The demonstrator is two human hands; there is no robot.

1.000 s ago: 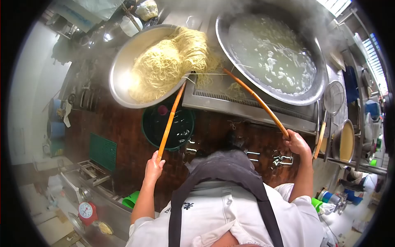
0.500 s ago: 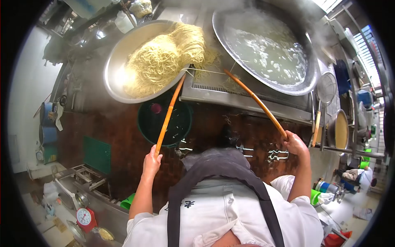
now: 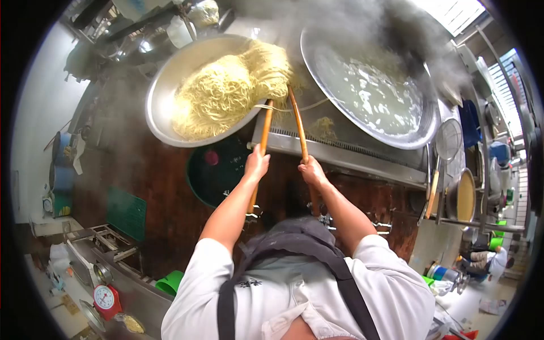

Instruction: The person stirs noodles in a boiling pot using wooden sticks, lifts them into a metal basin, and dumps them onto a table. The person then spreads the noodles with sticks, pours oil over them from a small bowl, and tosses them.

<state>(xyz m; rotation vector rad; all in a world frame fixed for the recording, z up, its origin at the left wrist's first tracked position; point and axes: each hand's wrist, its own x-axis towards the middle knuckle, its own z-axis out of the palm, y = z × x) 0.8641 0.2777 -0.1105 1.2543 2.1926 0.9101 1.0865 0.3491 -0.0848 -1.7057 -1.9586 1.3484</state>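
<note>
My left hand is wrapped round a long wooden stick, its upper end at the near rim of a wide metal basin. My right hand grips a second wooden stick, which points up to the basin's right side. A large heap of yellow noodles fills the basin and bulges over its right edge, where both stick tips come close together. From the left stick's tip a pale strand runs across to the right. Loose noodles lie on the steel counter.
A big pan of steaming, foamy water stands right of the basin. Below the basin is a dark green tub. At the right are a mesh strainer and a round pot. Another person is farther off, lower right.
Both hands have come inward and forward, and the sticks, spread wide before, now stand close together. The right stick's tip has moved left to the noodles. Steam over the pan looks thicker.
</note>
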